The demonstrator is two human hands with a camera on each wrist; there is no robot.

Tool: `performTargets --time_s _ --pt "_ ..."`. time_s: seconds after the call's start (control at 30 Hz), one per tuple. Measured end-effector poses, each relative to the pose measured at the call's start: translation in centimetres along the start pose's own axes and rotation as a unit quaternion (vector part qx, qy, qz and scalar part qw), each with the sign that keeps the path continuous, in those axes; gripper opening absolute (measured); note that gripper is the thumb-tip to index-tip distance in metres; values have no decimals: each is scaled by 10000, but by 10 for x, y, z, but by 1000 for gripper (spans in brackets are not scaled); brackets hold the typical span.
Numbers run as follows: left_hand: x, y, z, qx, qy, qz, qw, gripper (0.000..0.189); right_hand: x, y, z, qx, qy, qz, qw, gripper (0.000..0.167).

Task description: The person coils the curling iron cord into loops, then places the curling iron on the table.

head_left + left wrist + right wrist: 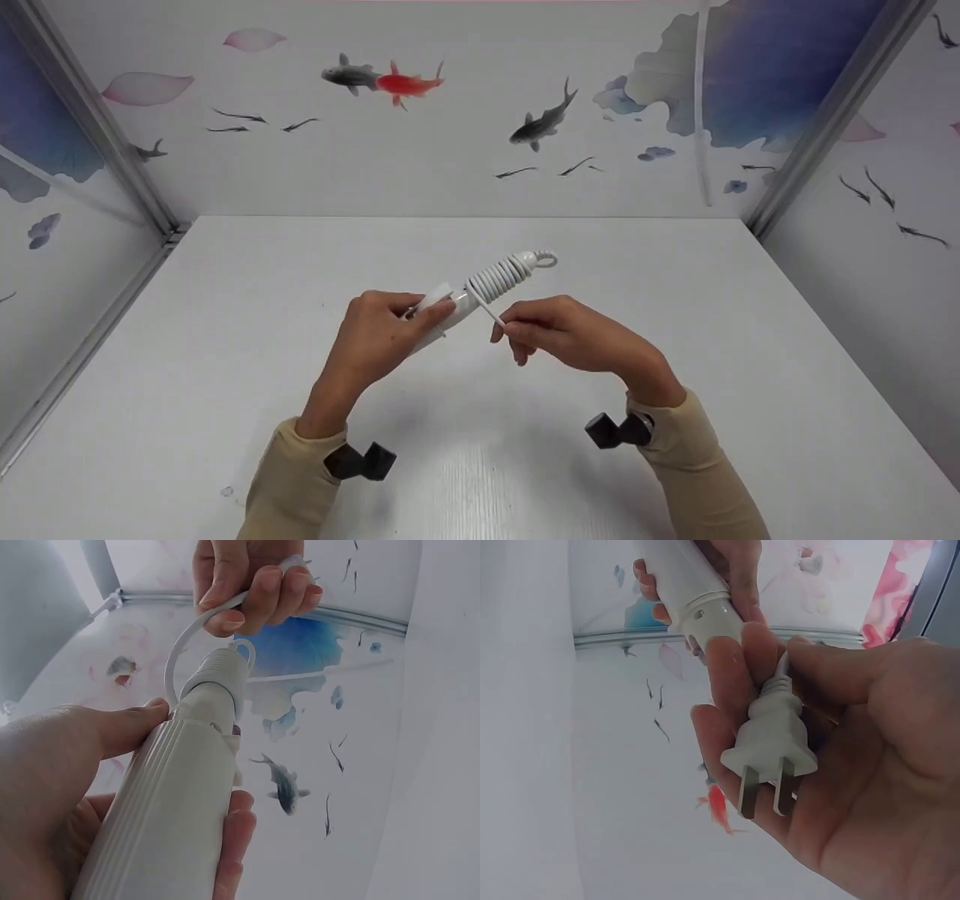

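Note:
My left hand (375, 334) grips the body of a white corded hand appliance (161, 814), thumb along one side and fingers round the other. Its kind is not plain; the body has long ridges. The white power cord (499, 278) is wound in several tight turns round the narrow end, with a small loop past the tip. Between thumb and fingers, my right hand (577, 334) pinches the cord's loose end just behind the two-pin plug (769, 739). The plug hangs in front of the right palm, its two flat metal pins pointing away from the fingertips.
Both hands are above a white tabletop (187, 375). White panels painted with fish and petals (450, 150) stand at the back and sides, with metal posts (840, 112) at the corners. Each sleeve cuff carries a small black device (360, 461).

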State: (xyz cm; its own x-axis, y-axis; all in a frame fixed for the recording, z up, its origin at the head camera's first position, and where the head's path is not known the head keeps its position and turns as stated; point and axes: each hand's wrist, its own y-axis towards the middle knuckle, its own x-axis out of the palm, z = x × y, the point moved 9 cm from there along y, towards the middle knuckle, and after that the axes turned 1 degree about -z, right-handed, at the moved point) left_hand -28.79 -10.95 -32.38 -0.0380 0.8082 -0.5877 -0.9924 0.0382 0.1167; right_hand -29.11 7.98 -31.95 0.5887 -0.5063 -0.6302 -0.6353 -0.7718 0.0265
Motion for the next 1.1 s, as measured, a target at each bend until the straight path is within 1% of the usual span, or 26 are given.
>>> performTargets --time_s 0.17,0.33,0.47,0.57,0.7,0.8,0.97,1.1 --pt "0 -1 2 14 -162 -64 9998 44 1 5 13 -184 347 -251 9989 24" --pt "2 0 3 159 -232 -121 9995 39 4 12 29 -400 767 -451 9952 24" --pt "5 1 3 212 -208 -158 9994 39 7 18 41 -325 1010 -529 9929 27" --pt "6 1 3 209 -231 -205 9993 39 8 21 49 -147 1005 -473 9937 28" --pt "7 1 4 204 -301 -344 9987 38 8 24 56 41 909 -346 9952 27" --pt "10 0 5 226 -293 -488 9981 38 8 25 60 80 925 -259 9953 23" --pt "13 -1 6 253 -293 -617 9973 39 7 26 64 174 931 -56 9955 19" --pt "15 -1 6 301 -308 -732 9964 38 6 27 67 336 750 70 9966 16"
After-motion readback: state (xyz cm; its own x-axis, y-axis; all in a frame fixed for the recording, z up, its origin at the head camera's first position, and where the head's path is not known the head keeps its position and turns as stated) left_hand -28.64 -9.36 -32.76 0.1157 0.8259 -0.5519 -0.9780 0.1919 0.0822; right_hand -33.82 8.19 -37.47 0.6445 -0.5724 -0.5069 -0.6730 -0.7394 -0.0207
